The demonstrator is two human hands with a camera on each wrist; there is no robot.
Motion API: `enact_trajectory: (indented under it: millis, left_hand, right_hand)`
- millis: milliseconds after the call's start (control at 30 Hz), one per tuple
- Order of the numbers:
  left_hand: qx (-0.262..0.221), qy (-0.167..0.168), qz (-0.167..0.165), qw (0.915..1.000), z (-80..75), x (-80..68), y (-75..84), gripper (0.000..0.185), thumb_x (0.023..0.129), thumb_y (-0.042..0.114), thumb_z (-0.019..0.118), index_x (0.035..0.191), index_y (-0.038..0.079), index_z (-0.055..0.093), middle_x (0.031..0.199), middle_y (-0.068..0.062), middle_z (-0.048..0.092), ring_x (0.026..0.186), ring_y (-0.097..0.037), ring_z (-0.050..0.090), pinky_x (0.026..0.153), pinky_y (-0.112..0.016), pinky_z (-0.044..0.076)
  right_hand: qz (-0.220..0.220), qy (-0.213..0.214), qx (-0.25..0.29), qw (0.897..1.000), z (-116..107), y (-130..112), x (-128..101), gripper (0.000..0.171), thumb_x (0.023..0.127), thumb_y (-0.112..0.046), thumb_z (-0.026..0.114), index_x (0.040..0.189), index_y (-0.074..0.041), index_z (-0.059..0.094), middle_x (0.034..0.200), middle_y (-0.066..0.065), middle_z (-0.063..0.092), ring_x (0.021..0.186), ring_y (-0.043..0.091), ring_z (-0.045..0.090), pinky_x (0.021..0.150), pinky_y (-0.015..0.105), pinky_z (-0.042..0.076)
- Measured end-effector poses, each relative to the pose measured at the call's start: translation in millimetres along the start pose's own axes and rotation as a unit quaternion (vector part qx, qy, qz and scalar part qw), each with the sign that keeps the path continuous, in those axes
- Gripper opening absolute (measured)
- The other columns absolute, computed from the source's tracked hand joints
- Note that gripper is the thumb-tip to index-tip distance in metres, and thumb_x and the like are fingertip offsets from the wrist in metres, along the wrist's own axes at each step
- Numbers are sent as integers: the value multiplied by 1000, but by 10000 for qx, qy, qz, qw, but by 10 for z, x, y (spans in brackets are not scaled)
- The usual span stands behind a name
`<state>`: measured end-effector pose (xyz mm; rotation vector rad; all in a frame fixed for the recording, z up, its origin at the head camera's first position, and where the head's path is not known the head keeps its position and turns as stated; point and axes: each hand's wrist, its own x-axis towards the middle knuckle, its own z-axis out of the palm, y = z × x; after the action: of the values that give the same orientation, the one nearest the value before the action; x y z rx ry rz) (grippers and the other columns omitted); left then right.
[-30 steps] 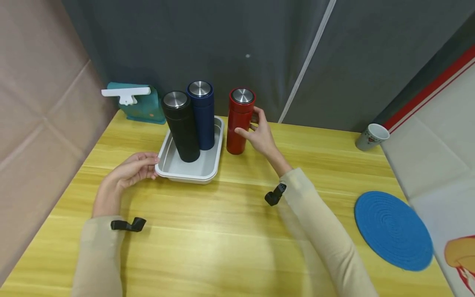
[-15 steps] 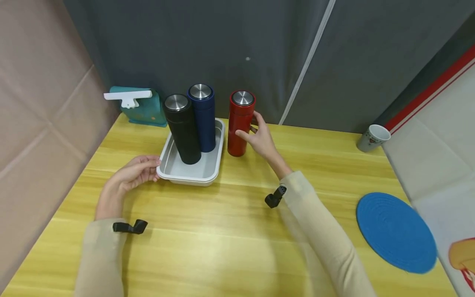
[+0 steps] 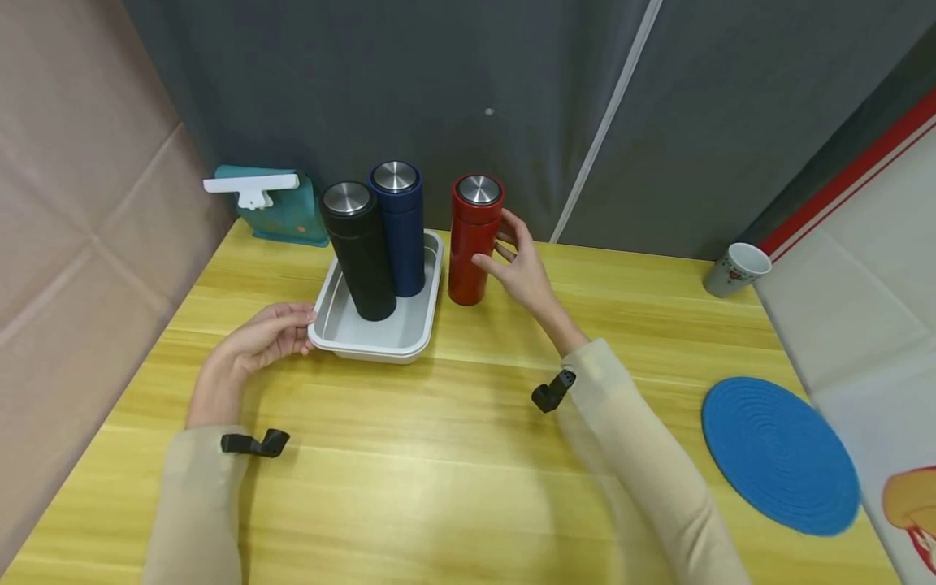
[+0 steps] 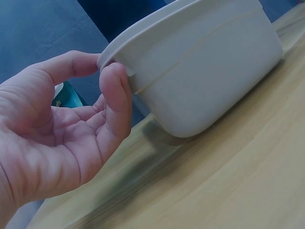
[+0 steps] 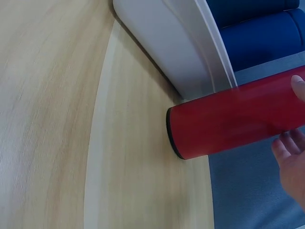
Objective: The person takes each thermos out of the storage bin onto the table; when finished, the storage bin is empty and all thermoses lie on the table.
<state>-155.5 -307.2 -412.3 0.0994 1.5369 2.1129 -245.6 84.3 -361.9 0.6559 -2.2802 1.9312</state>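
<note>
The red flask is a tall, slim cylinder with a matte red body and a brushed steel disc set into its cap. It stands upright on the yellow wooden worktop, just beside the right wall of the white tray and outside it. The right hand is curled round the flask's middle, thumb on the near side and fingers on the far side, grasping it. In the right wrist view the flask runs across the picture, its dark-edged base resting on the wood close to the tray's outer wall.

The left hand pinches the tray's near left corner; the left wrist view shows the thumb pressed under the rolled rim and a finger laid on top of it. A black flask and a blue flask, both with steel tops, stand upright in the tray, touching or nearly so.

The right-hand fingertips behind the red flask are hidden in the head view, and the right wrist view cuts off the flask's cap and most of the hand. The blue flask's lower part is covered by the black one. A teal object with a white clip sits at the back left, too indistinct to identify. A blue round mat and a paper cup lie well apart on the right.
</note>
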Motion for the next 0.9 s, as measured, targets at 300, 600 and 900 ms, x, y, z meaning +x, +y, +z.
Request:
enact_trajectory:
  millis: [300,600,900]
  left_hand:
    - [-76,-58,53,9999,8,0,-1,20,104,3,38,110,-6,55,88,-14,65,70,-16,61,63,-25,52]
    - [-6,23,-138,9999,-5,-54,-82,19,104,5,39,115,-6,51,88,-12,64,71,-16,61,62,-24,52]
    - [116,-137,-7,9998,-29,13,-36,21,105,5,37,116,-10,47,88,-11,64,72,-15,60,63,-24,51]
  right_hand:
    - [-66,91,225,9997,-62,-348,-131,72,85,9,67,144,10,26,140,27,41,126,39,43,105,51,35]
    - [-561,563,156,9967,42,-473,-348,64,83,12,68,138,13,35,133,30,47,120,45,47,99,54,40]
    - [-1060,855,321,9902,264,-680,-443,53,82,13,68,130,15,45,115,32,55,103,47,55,88,54,48]
